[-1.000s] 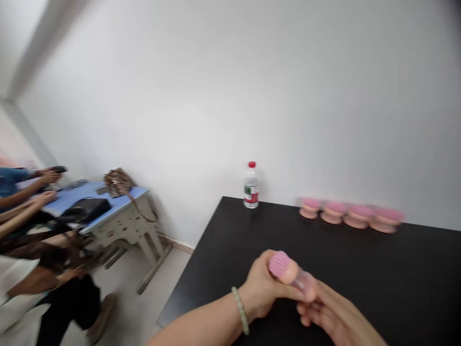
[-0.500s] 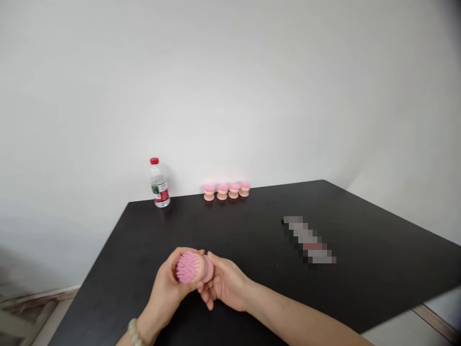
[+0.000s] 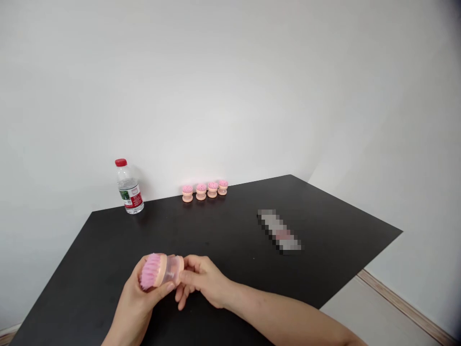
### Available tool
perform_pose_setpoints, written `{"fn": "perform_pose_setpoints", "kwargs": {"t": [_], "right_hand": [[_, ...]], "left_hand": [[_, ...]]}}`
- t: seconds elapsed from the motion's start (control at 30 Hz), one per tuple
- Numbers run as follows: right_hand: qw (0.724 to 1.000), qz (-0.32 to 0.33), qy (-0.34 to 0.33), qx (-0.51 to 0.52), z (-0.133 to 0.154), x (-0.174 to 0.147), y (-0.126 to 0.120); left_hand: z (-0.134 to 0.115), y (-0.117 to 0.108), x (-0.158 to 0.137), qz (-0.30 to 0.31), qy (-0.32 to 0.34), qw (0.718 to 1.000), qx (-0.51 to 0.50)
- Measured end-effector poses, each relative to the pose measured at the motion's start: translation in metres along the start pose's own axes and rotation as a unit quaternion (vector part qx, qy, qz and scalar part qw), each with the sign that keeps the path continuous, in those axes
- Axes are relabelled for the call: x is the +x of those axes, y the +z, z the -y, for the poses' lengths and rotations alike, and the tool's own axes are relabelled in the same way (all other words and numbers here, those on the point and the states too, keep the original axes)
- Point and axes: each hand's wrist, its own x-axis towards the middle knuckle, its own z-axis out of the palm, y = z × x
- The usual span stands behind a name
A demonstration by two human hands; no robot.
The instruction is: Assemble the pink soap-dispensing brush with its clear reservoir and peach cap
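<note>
Between my two hands, above the black table (image 3: 223,230), is a scrub brush (image 3: 163,270) with pink bristles, a peach rim and a clear middle. It lies on its side with the bristles facing left. My left hand (image 3: 139,293) wraps round the bristle end, thumb along the near side. The fingers of my right hand (image 3: 201,278) pinch the peach base at the other end, and its lower fingers hang below the brush. Several like brushes (image 3: 200,192) stand in a row along the wall, bristles up.
A water bottle (image 3: 130,192) with a red cap stands near the back left corner of the table. A blurred-out flat object (image 3: 279,230) lies on the right half. The white wall (image 3: 230,96) rises behind the table's back edge.
The view has swung to the right, so the bottle and the row appear further left. The held brush has turned to show more of its clear side and base. Both hands stay on it.
</note>
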Motion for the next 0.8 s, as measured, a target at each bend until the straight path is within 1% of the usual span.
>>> {"fn": "perform_pose_setpoints", "kwargs": {"t": [0.1, 0.17, 0.23, 0.3, 0.37, 0.4, 0.47, 0.57, 0.63, 0.73, 0.77, 0.8], "right_hand": [[0.996, 0.058, 0.068, 0.009, -0.006, 0.003, -0.005], [0.996, 0.049, 0.077, -0.003, -0.008, 0.004, -0.005], [0.999, 0.001, 0.041, -0.017, -0.009, 0.003, -0.004], [0.998, -0.037, -0.020, -0.043, -0.008, 0.002, -0.003], [0.995, -0.041, -0.063, -0.071, -0.006, 0.001, -0.001], [0.993, -0.037, -0.075, -0.080, -0.005, 0.001, 0.000], [0.994, -0.034, -0.073, -0.075, -0.004, 0.002, 0.000], [0.999, -0.034, -0.033, -0.027, -0.006, 0.006, -0.002], [1.000, -0.018, 0.011, -0.004, -0.008, 0.009, -0.005], [0.995, 0.034, 0.092, -0.017, -0.007, 0.011, -0.008], [0.993, 0.038, 0.104, -0.028, -0.006, 0.011, -0.008], [0.994, 0.027, 0.100, -0.038, -0.005, 0.010, -0.008]], "left_hand": [[-0.006, 0.005, -0.005, -0.004, 0.005, 1.000, -0.008], [-0.003, 0.005, -0.005, 0.005, -0.004, 1.000, -0.013], [0.003, 0.002, -0.001, 0.007, -0.015, 1.000, -0.018], [0.009, -0.002, 0.004, -0.002, -0.019, 1.000, -0.023], [0.013, -0.006, 0.008, -0.013, -0.018, 0.999, -0.026], [0.014, -0.007, 0.009, -0.014, -0.018, 0.999, -0.024], [0.013, -0.008, 0.009, -0.007, -0.019, 1.000, -0.014], [0.008, -0.005, 0.005, 0.004, -0.016, 1.000, 0.007], [0.005, -0.002, 0.002, 0.008, -0.009, 1.000, 0.026], [0.004, -0.001, 0.001, 0.014, 0.001, 0.998, 0.054], [0.004, -0.002, 0.002, 0.017, -0.003, 0.998, 0.060], [0.006, -0.003, 0.004, 0.020, -0.009, 0.998, 0.064]]}}
